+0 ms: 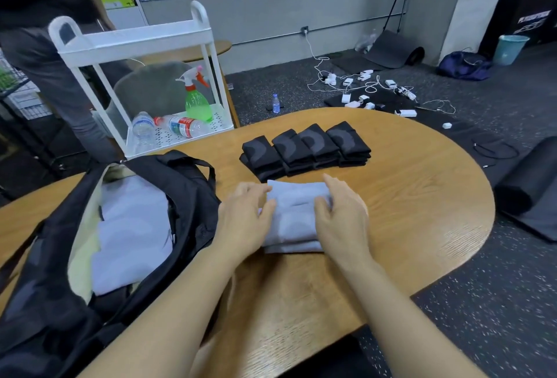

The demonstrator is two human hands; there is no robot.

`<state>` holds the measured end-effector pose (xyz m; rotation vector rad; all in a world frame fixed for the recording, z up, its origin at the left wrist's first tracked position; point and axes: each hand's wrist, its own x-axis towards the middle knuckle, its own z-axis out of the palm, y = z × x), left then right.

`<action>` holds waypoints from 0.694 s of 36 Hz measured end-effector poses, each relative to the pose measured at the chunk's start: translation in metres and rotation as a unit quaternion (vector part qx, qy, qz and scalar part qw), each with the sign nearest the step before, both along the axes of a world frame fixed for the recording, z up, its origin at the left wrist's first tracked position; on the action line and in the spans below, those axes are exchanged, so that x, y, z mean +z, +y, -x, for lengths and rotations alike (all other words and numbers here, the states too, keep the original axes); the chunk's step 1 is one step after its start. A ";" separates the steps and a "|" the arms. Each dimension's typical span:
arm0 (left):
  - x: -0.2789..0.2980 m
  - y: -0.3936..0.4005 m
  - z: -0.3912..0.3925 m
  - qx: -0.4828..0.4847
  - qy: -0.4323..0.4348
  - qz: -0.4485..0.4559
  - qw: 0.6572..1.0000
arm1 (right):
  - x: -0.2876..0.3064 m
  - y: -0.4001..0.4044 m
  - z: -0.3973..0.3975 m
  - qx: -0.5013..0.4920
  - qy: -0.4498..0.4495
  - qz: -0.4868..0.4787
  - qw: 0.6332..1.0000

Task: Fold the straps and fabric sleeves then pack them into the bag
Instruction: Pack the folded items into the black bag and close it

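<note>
A folded grey sleeve (294, 215) is laid on the wooden desk (407, 197) and is gripped at both sides: the left hand (245, 212) is curled over its left edge, the right hand (340, 212) over its right edge. Four folded black bundles (306, 148) are lined up just behind it. The open black bag (187, 197), with grey fabric (132, 233) inside, is placed at the left.

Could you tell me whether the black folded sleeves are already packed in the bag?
No, the four black folded sleeves sit in a row on the wooden table, outside the open black bag.
</note>
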<state>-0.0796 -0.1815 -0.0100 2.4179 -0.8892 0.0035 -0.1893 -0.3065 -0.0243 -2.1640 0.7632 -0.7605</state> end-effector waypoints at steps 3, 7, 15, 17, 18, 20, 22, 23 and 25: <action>-0.006 -0.009 -0.003 -0.076 0.022 -0.042 0.996 | -0.007 0.010 0.003 0.019 0.101 0.004 0.995; -0.025 -0.014 0.000 -0.123 0.057 -0.123 0.983 | -0.023 0.013 -0.004 0.035 0.181 0.001 0.983; -0.038 -0.022 0.021 -0.001 0.044 -0.093 0.995 | -0.032 -0.008 -0.023 0.123 0.190 0.049 0.973; -0.041 -0.023 0.024 0.016 0.049 -0.074 0.996 | -0.034 -0.014 -0.025 0.146 0.184 0.057 0.970; -0.043 -0.024 0.024 0.021 0.050 -0.064 0.996 | -0.036 -0.016 -0.026 0.152 0.180 0.062 0.970; -0.045 -0.026 0.024 0.025 0.047 -0.052 0.997 | -0.039 -0.017 -0.027 0.153 0.172 0.074 0.970; -0.046 -0.027 0.023 0.026 0.051 -0.049 0.997 | -0.042 -0.018 -0.028 0.150 0.170 0.080 0.971; -0.046 -0.027 0.023 0.026 0.054 -0.051 0.997 | -0.043 -0.018 -0.028 0.149 0.169 0.079 0.971; -0.046 -0.027 0.022 0.024 0.068 -0.053 0.996 | -0.043 -0.018 -0.026 0.151 0.164 0.078 0.972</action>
